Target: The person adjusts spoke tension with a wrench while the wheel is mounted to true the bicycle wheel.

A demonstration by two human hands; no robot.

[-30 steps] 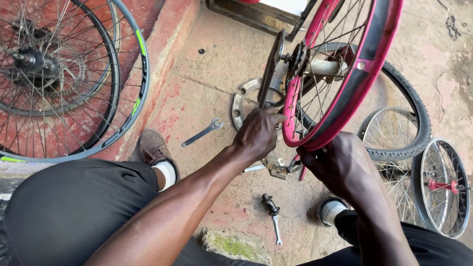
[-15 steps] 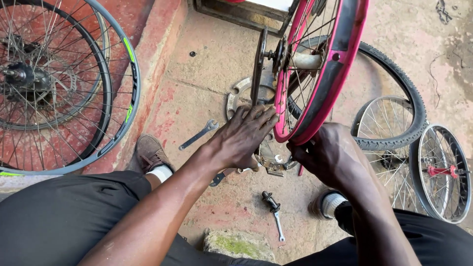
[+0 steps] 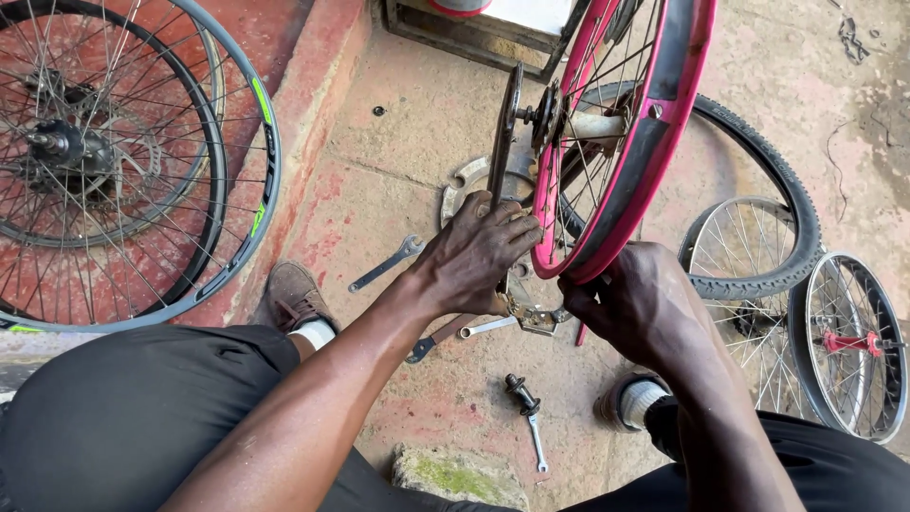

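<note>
A pink bicycle rim (image 3: 654,123) with spokes and a hub stands upright in a dark metal truing stand (image 3: 502,142). My left hand (image 3: 479,256) is wrapped over the stand's upright bar, fingers touching the lower edge of the rim. On the rim's other side my right hand (image 3: 640,308) pinches the bottom of the rim; whether a small tool is in its fingers I cannot tell. The stand's base (image 3: 536,318) sits on the floor between my hands.
A wrench (image 3: 384,265) and a second spanner (image 3: 488,327) lie on the reddish concrete. An axle part (image 3: 526,417) rests near my right foot. Black wheels (image 3: 123,161) lie left; a tyre (image 3: 768,190) and small wheels (image 3: 848,346) lie right. A mossy stone (image 3: 460,474) sits by my legs.
The view has shifted slightly and the rim sits more upright in frame. My left hand slid down the stand's bar toward the rim's bottom edge. My right hand stays on the rim.
</note>
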